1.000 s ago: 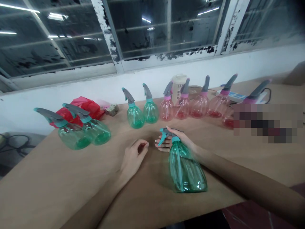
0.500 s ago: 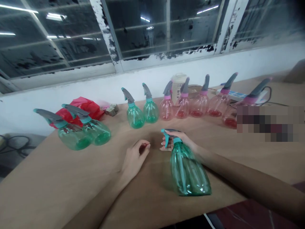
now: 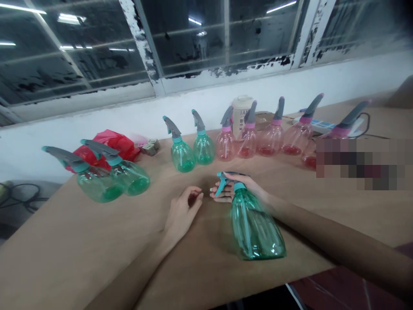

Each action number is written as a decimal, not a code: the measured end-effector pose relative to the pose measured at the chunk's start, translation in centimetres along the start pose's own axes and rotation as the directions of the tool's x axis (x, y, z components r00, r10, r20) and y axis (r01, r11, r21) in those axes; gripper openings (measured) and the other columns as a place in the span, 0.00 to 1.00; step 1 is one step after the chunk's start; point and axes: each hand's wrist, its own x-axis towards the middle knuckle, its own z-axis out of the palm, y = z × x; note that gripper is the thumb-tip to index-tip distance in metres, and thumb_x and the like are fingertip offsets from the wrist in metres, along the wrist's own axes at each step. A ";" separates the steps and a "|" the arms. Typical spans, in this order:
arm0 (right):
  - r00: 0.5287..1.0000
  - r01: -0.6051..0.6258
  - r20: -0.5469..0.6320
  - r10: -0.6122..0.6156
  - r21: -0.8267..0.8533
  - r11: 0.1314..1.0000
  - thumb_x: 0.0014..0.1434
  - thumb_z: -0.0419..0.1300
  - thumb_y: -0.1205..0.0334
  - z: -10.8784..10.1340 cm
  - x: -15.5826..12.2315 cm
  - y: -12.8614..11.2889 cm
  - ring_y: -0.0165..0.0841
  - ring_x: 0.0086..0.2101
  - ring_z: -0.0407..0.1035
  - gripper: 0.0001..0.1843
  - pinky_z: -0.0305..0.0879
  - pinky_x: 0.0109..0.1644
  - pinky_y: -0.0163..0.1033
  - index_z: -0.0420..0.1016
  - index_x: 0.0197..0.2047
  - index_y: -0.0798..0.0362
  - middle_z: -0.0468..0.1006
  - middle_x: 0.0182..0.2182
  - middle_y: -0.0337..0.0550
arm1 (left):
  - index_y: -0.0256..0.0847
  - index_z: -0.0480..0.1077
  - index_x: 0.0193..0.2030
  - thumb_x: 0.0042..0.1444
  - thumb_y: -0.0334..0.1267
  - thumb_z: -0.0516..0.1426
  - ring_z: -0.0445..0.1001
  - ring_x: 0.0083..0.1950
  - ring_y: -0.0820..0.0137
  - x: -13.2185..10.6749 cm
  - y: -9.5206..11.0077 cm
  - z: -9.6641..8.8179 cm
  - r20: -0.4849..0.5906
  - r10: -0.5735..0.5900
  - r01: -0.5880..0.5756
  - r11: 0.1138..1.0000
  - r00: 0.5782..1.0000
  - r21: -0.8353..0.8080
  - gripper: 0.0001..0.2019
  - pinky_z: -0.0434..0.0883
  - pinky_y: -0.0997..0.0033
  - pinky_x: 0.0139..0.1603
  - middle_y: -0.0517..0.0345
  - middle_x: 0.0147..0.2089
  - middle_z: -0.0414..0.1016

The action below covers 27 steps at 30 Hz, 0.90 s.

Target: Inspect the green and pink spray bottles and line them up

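My right hand (image 3: 238,185) is closed around the neck and sprayer head of a green spray bottle (image 3: 256,226) with a grey and turquoise trigger top. The bottle tilts, its base toward me, and a straw shows inside. The fingers reach out past the turquoise trigger (image 3: 222,184). Left of the bottle, my left hand (image 3: 185,209) rests over the table, its fingers loosely curled and a small gap between thumb and forefinger. I see nothing in it, and it does not touch the bottle.
Behind my hands stand two green spray bottles (image 3: 183,156) and a row of several pink spray bottles (image 3: 247,146). At left, two more green bottles (image 3: 132,178) stand by a red plastic bag (image 3: 111,144). A lidded cup (image 3: 240,114) and a power strip (image 3: 318,125) sit by the wall.
My right hand's fingers have stretched out farther left beyond the trigger. My left thumb and forefinger have parted slightly. The view has shifted a little; the bottle stays in my right hand.
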 end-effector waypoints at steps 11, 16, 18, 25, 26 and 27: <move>1.000 0.000 0.014 0.000 0.010 1.000 0.58 0.58 0.59 -0.1 -0.1 -0.1 0.37 0.43 0.73 0.12 0.64 0.55 0.48 0.73 0.41 0.60 0.79 0.36 0.52 | 0.45 0.66 0.43 0.60 0.41 0.50 0.75 0.40 0.68 -0.1 0.0 -0.1 0.004 -0.010 0.010 1.000 1.000 0.008 0.08 0.69 0.67 0.44 0.61 0.38 0.76; 1.000 -0.025 -0.018 0.026 0.017 1.000 0.58 0.57 0.54 0.1 -0.1 -0.1 0.37 0.41 0.74 0.15 0.66 0.52 0.47 0.73 0.40 0.59 0.78 0.34 0.50 | 0.45 0.65 0.43 0.60 0.41 0.50 0.75 0.40 0.68 -0.1 -0.1 0.0 0.006 -0.009 0.009 1.000 1.000 0.021 0.08 0.69 0.67 0.43 0.62 0.38 0.76; 0.999 -0.016 -0.042 0.017 0.024 1.000 0.58 0.58 0.52 0.3 -0.2 -0.1 0.38 0.39 0.74 0.16 0.67 0.51 0.48 0.73 0.39 0.59 0.78 0.31 0.49 | 0.45 0.65 0.43 0.60 0.42 0.50 0.75 0.40 0.68 -0.1 -0.2 0.0 0.004 -0.004 0.004 1.000 1.000 0.020 0.08 0.69 0.67 0.43 0.62 0.37 0.75; 0.986 0.114 -0.116 -0.124 -0.092 0.989 0.55 0.61 0.58 0.8 -0.6 0.0 0.29 0.22 0.70 0.09 0.70 0.46 0.50 0.72 0.35 0.55 0.73 0.22 0.37 | 0.45 0.66 0.42 0.59 0.41 0.50 0.75 0.39 0.68 0.0 0.0 0.0 -0.004 -0.015 0.015 1.000 1.000 -0.001 0.08 0.69 0.67 0.42 0.61 0.36 0.75; 0.987 0.111 -0.107 -0.120 -0.091 0.990 0.55 0.60 0.58 0.8 -0.6 0.0 0.30 0.23 0.70 0.09 0.70 0.46 0.51 0.72 0.35 0.56 0.73 0.22 0.37 | 0.45 0.65 0.42 0.59 0.41 0.50 0.75 0.39 0.68 0.0 0.0 0.0 -0.002 -0.018 0.018 1.000 1.000 -0.002 0.08 0.69 0.67 0.42 0.61 0.36 0.75; 0.991 0.099 -0.084 -0.106 -0.077 0.992 0.56 0.60 0.57 0.8 -0.6 -0.1 0.31 0.24 0.71 0.10 0.69 0.46 0.51 0.72 0.36 0.56 0.74 0.23 0.38 | 0.44 0.65 0.43 0.59 0.41 0.50 0.75 0.39 0.68 0.0 0.0 0.0 -0.001 -0.017 0.017 1.000 1.000 -0.003 0.08 0.69 0.67 0.42 0.61 0.37 0.75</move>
